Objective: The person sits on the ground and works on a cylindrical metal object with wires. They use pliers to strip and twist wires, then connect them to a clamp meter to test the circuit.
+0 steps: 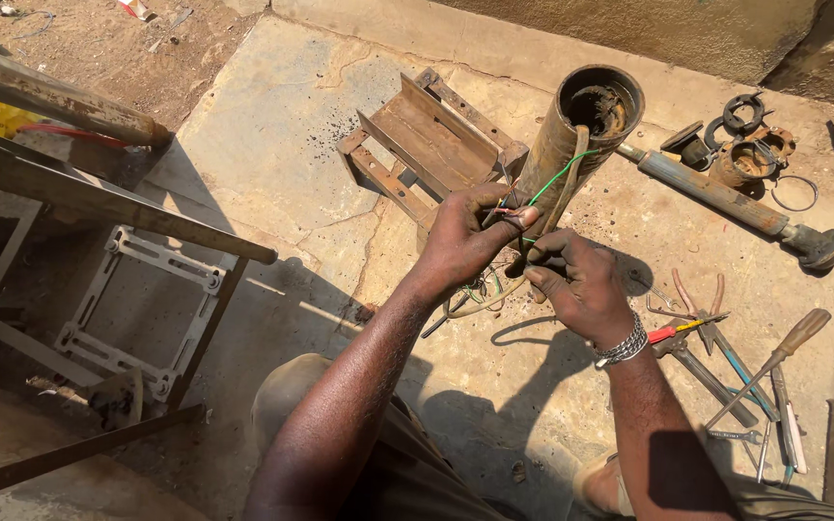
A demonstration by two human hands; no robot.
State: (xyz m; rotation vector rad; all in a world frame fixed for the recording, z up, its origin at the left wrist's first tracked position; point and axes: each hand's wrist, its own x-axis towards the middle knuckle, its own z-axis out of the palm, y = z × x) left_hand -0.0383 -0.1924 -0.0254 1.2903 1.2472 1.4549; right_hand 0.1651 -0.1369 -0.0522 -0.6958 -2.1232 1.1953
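Observation:
A rusty cylindrical motor housing [571, 130] stands upright on the stone slab, with a tan cable and a thin green wire [564, 174] running out of its open top. My left hand [465, 236] pinches several thin coloured wires against the side of the housing. My right hand [581, 280], with a metal chain bracelet at the wrist, grips the same bundle of wires and the cable just below. More wire ends hang beneath both hands.
A rusty metal bracket [431, 135] lies behind the hands. A long pump shaft [726, 198], rings and rusty fittings [750, 145] sit at the right. Pliers, screwdrivers and spanners [726, 357] lie at the lower right. A metal frame [137, 309] stands at the left.

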